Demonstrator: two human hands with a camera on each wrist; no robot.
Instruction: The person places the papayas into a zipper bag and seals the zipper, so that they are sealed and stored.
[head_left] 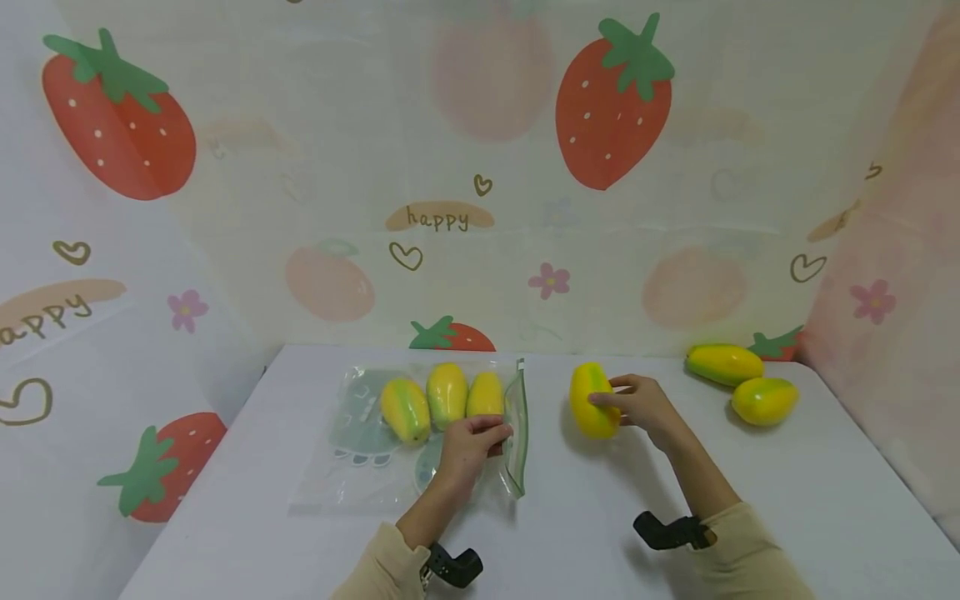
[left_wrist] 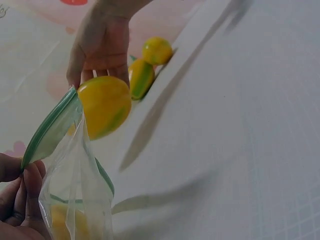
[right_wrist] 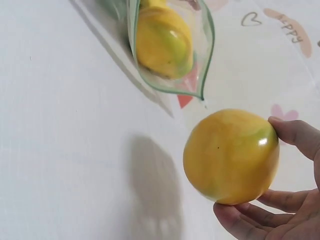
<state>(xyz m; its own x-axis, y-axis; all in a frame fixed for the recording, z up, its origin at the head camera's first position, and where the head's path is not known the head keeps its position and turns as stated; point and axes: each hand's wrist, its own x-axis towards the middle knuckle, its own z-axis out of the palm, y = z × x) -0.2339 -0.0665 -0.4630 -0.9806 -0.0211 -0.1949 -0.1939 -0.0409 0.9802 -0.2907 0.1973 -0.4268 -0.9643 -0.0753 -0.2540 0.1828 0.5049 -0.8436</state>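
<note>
A clear zip bag with a green zip edge lies on the table, its mouth held apart toward the right. Inside it are three yellow papayas, one of them the streaked papaya at the left. At the bag's mouth, my left hand pinches the rim between thumb and fingers. My right hand grips another glossy yellow papaya by its side, raised over the table just right of the opening. In the right wrist view, a bagged papaya shows through the parted green rim.
Two more papayas rest at the table's back right: a long papaya and a rounder papaya in front of it. A strawberry-printed cloth stands behind the white table and along both sides.
</note>
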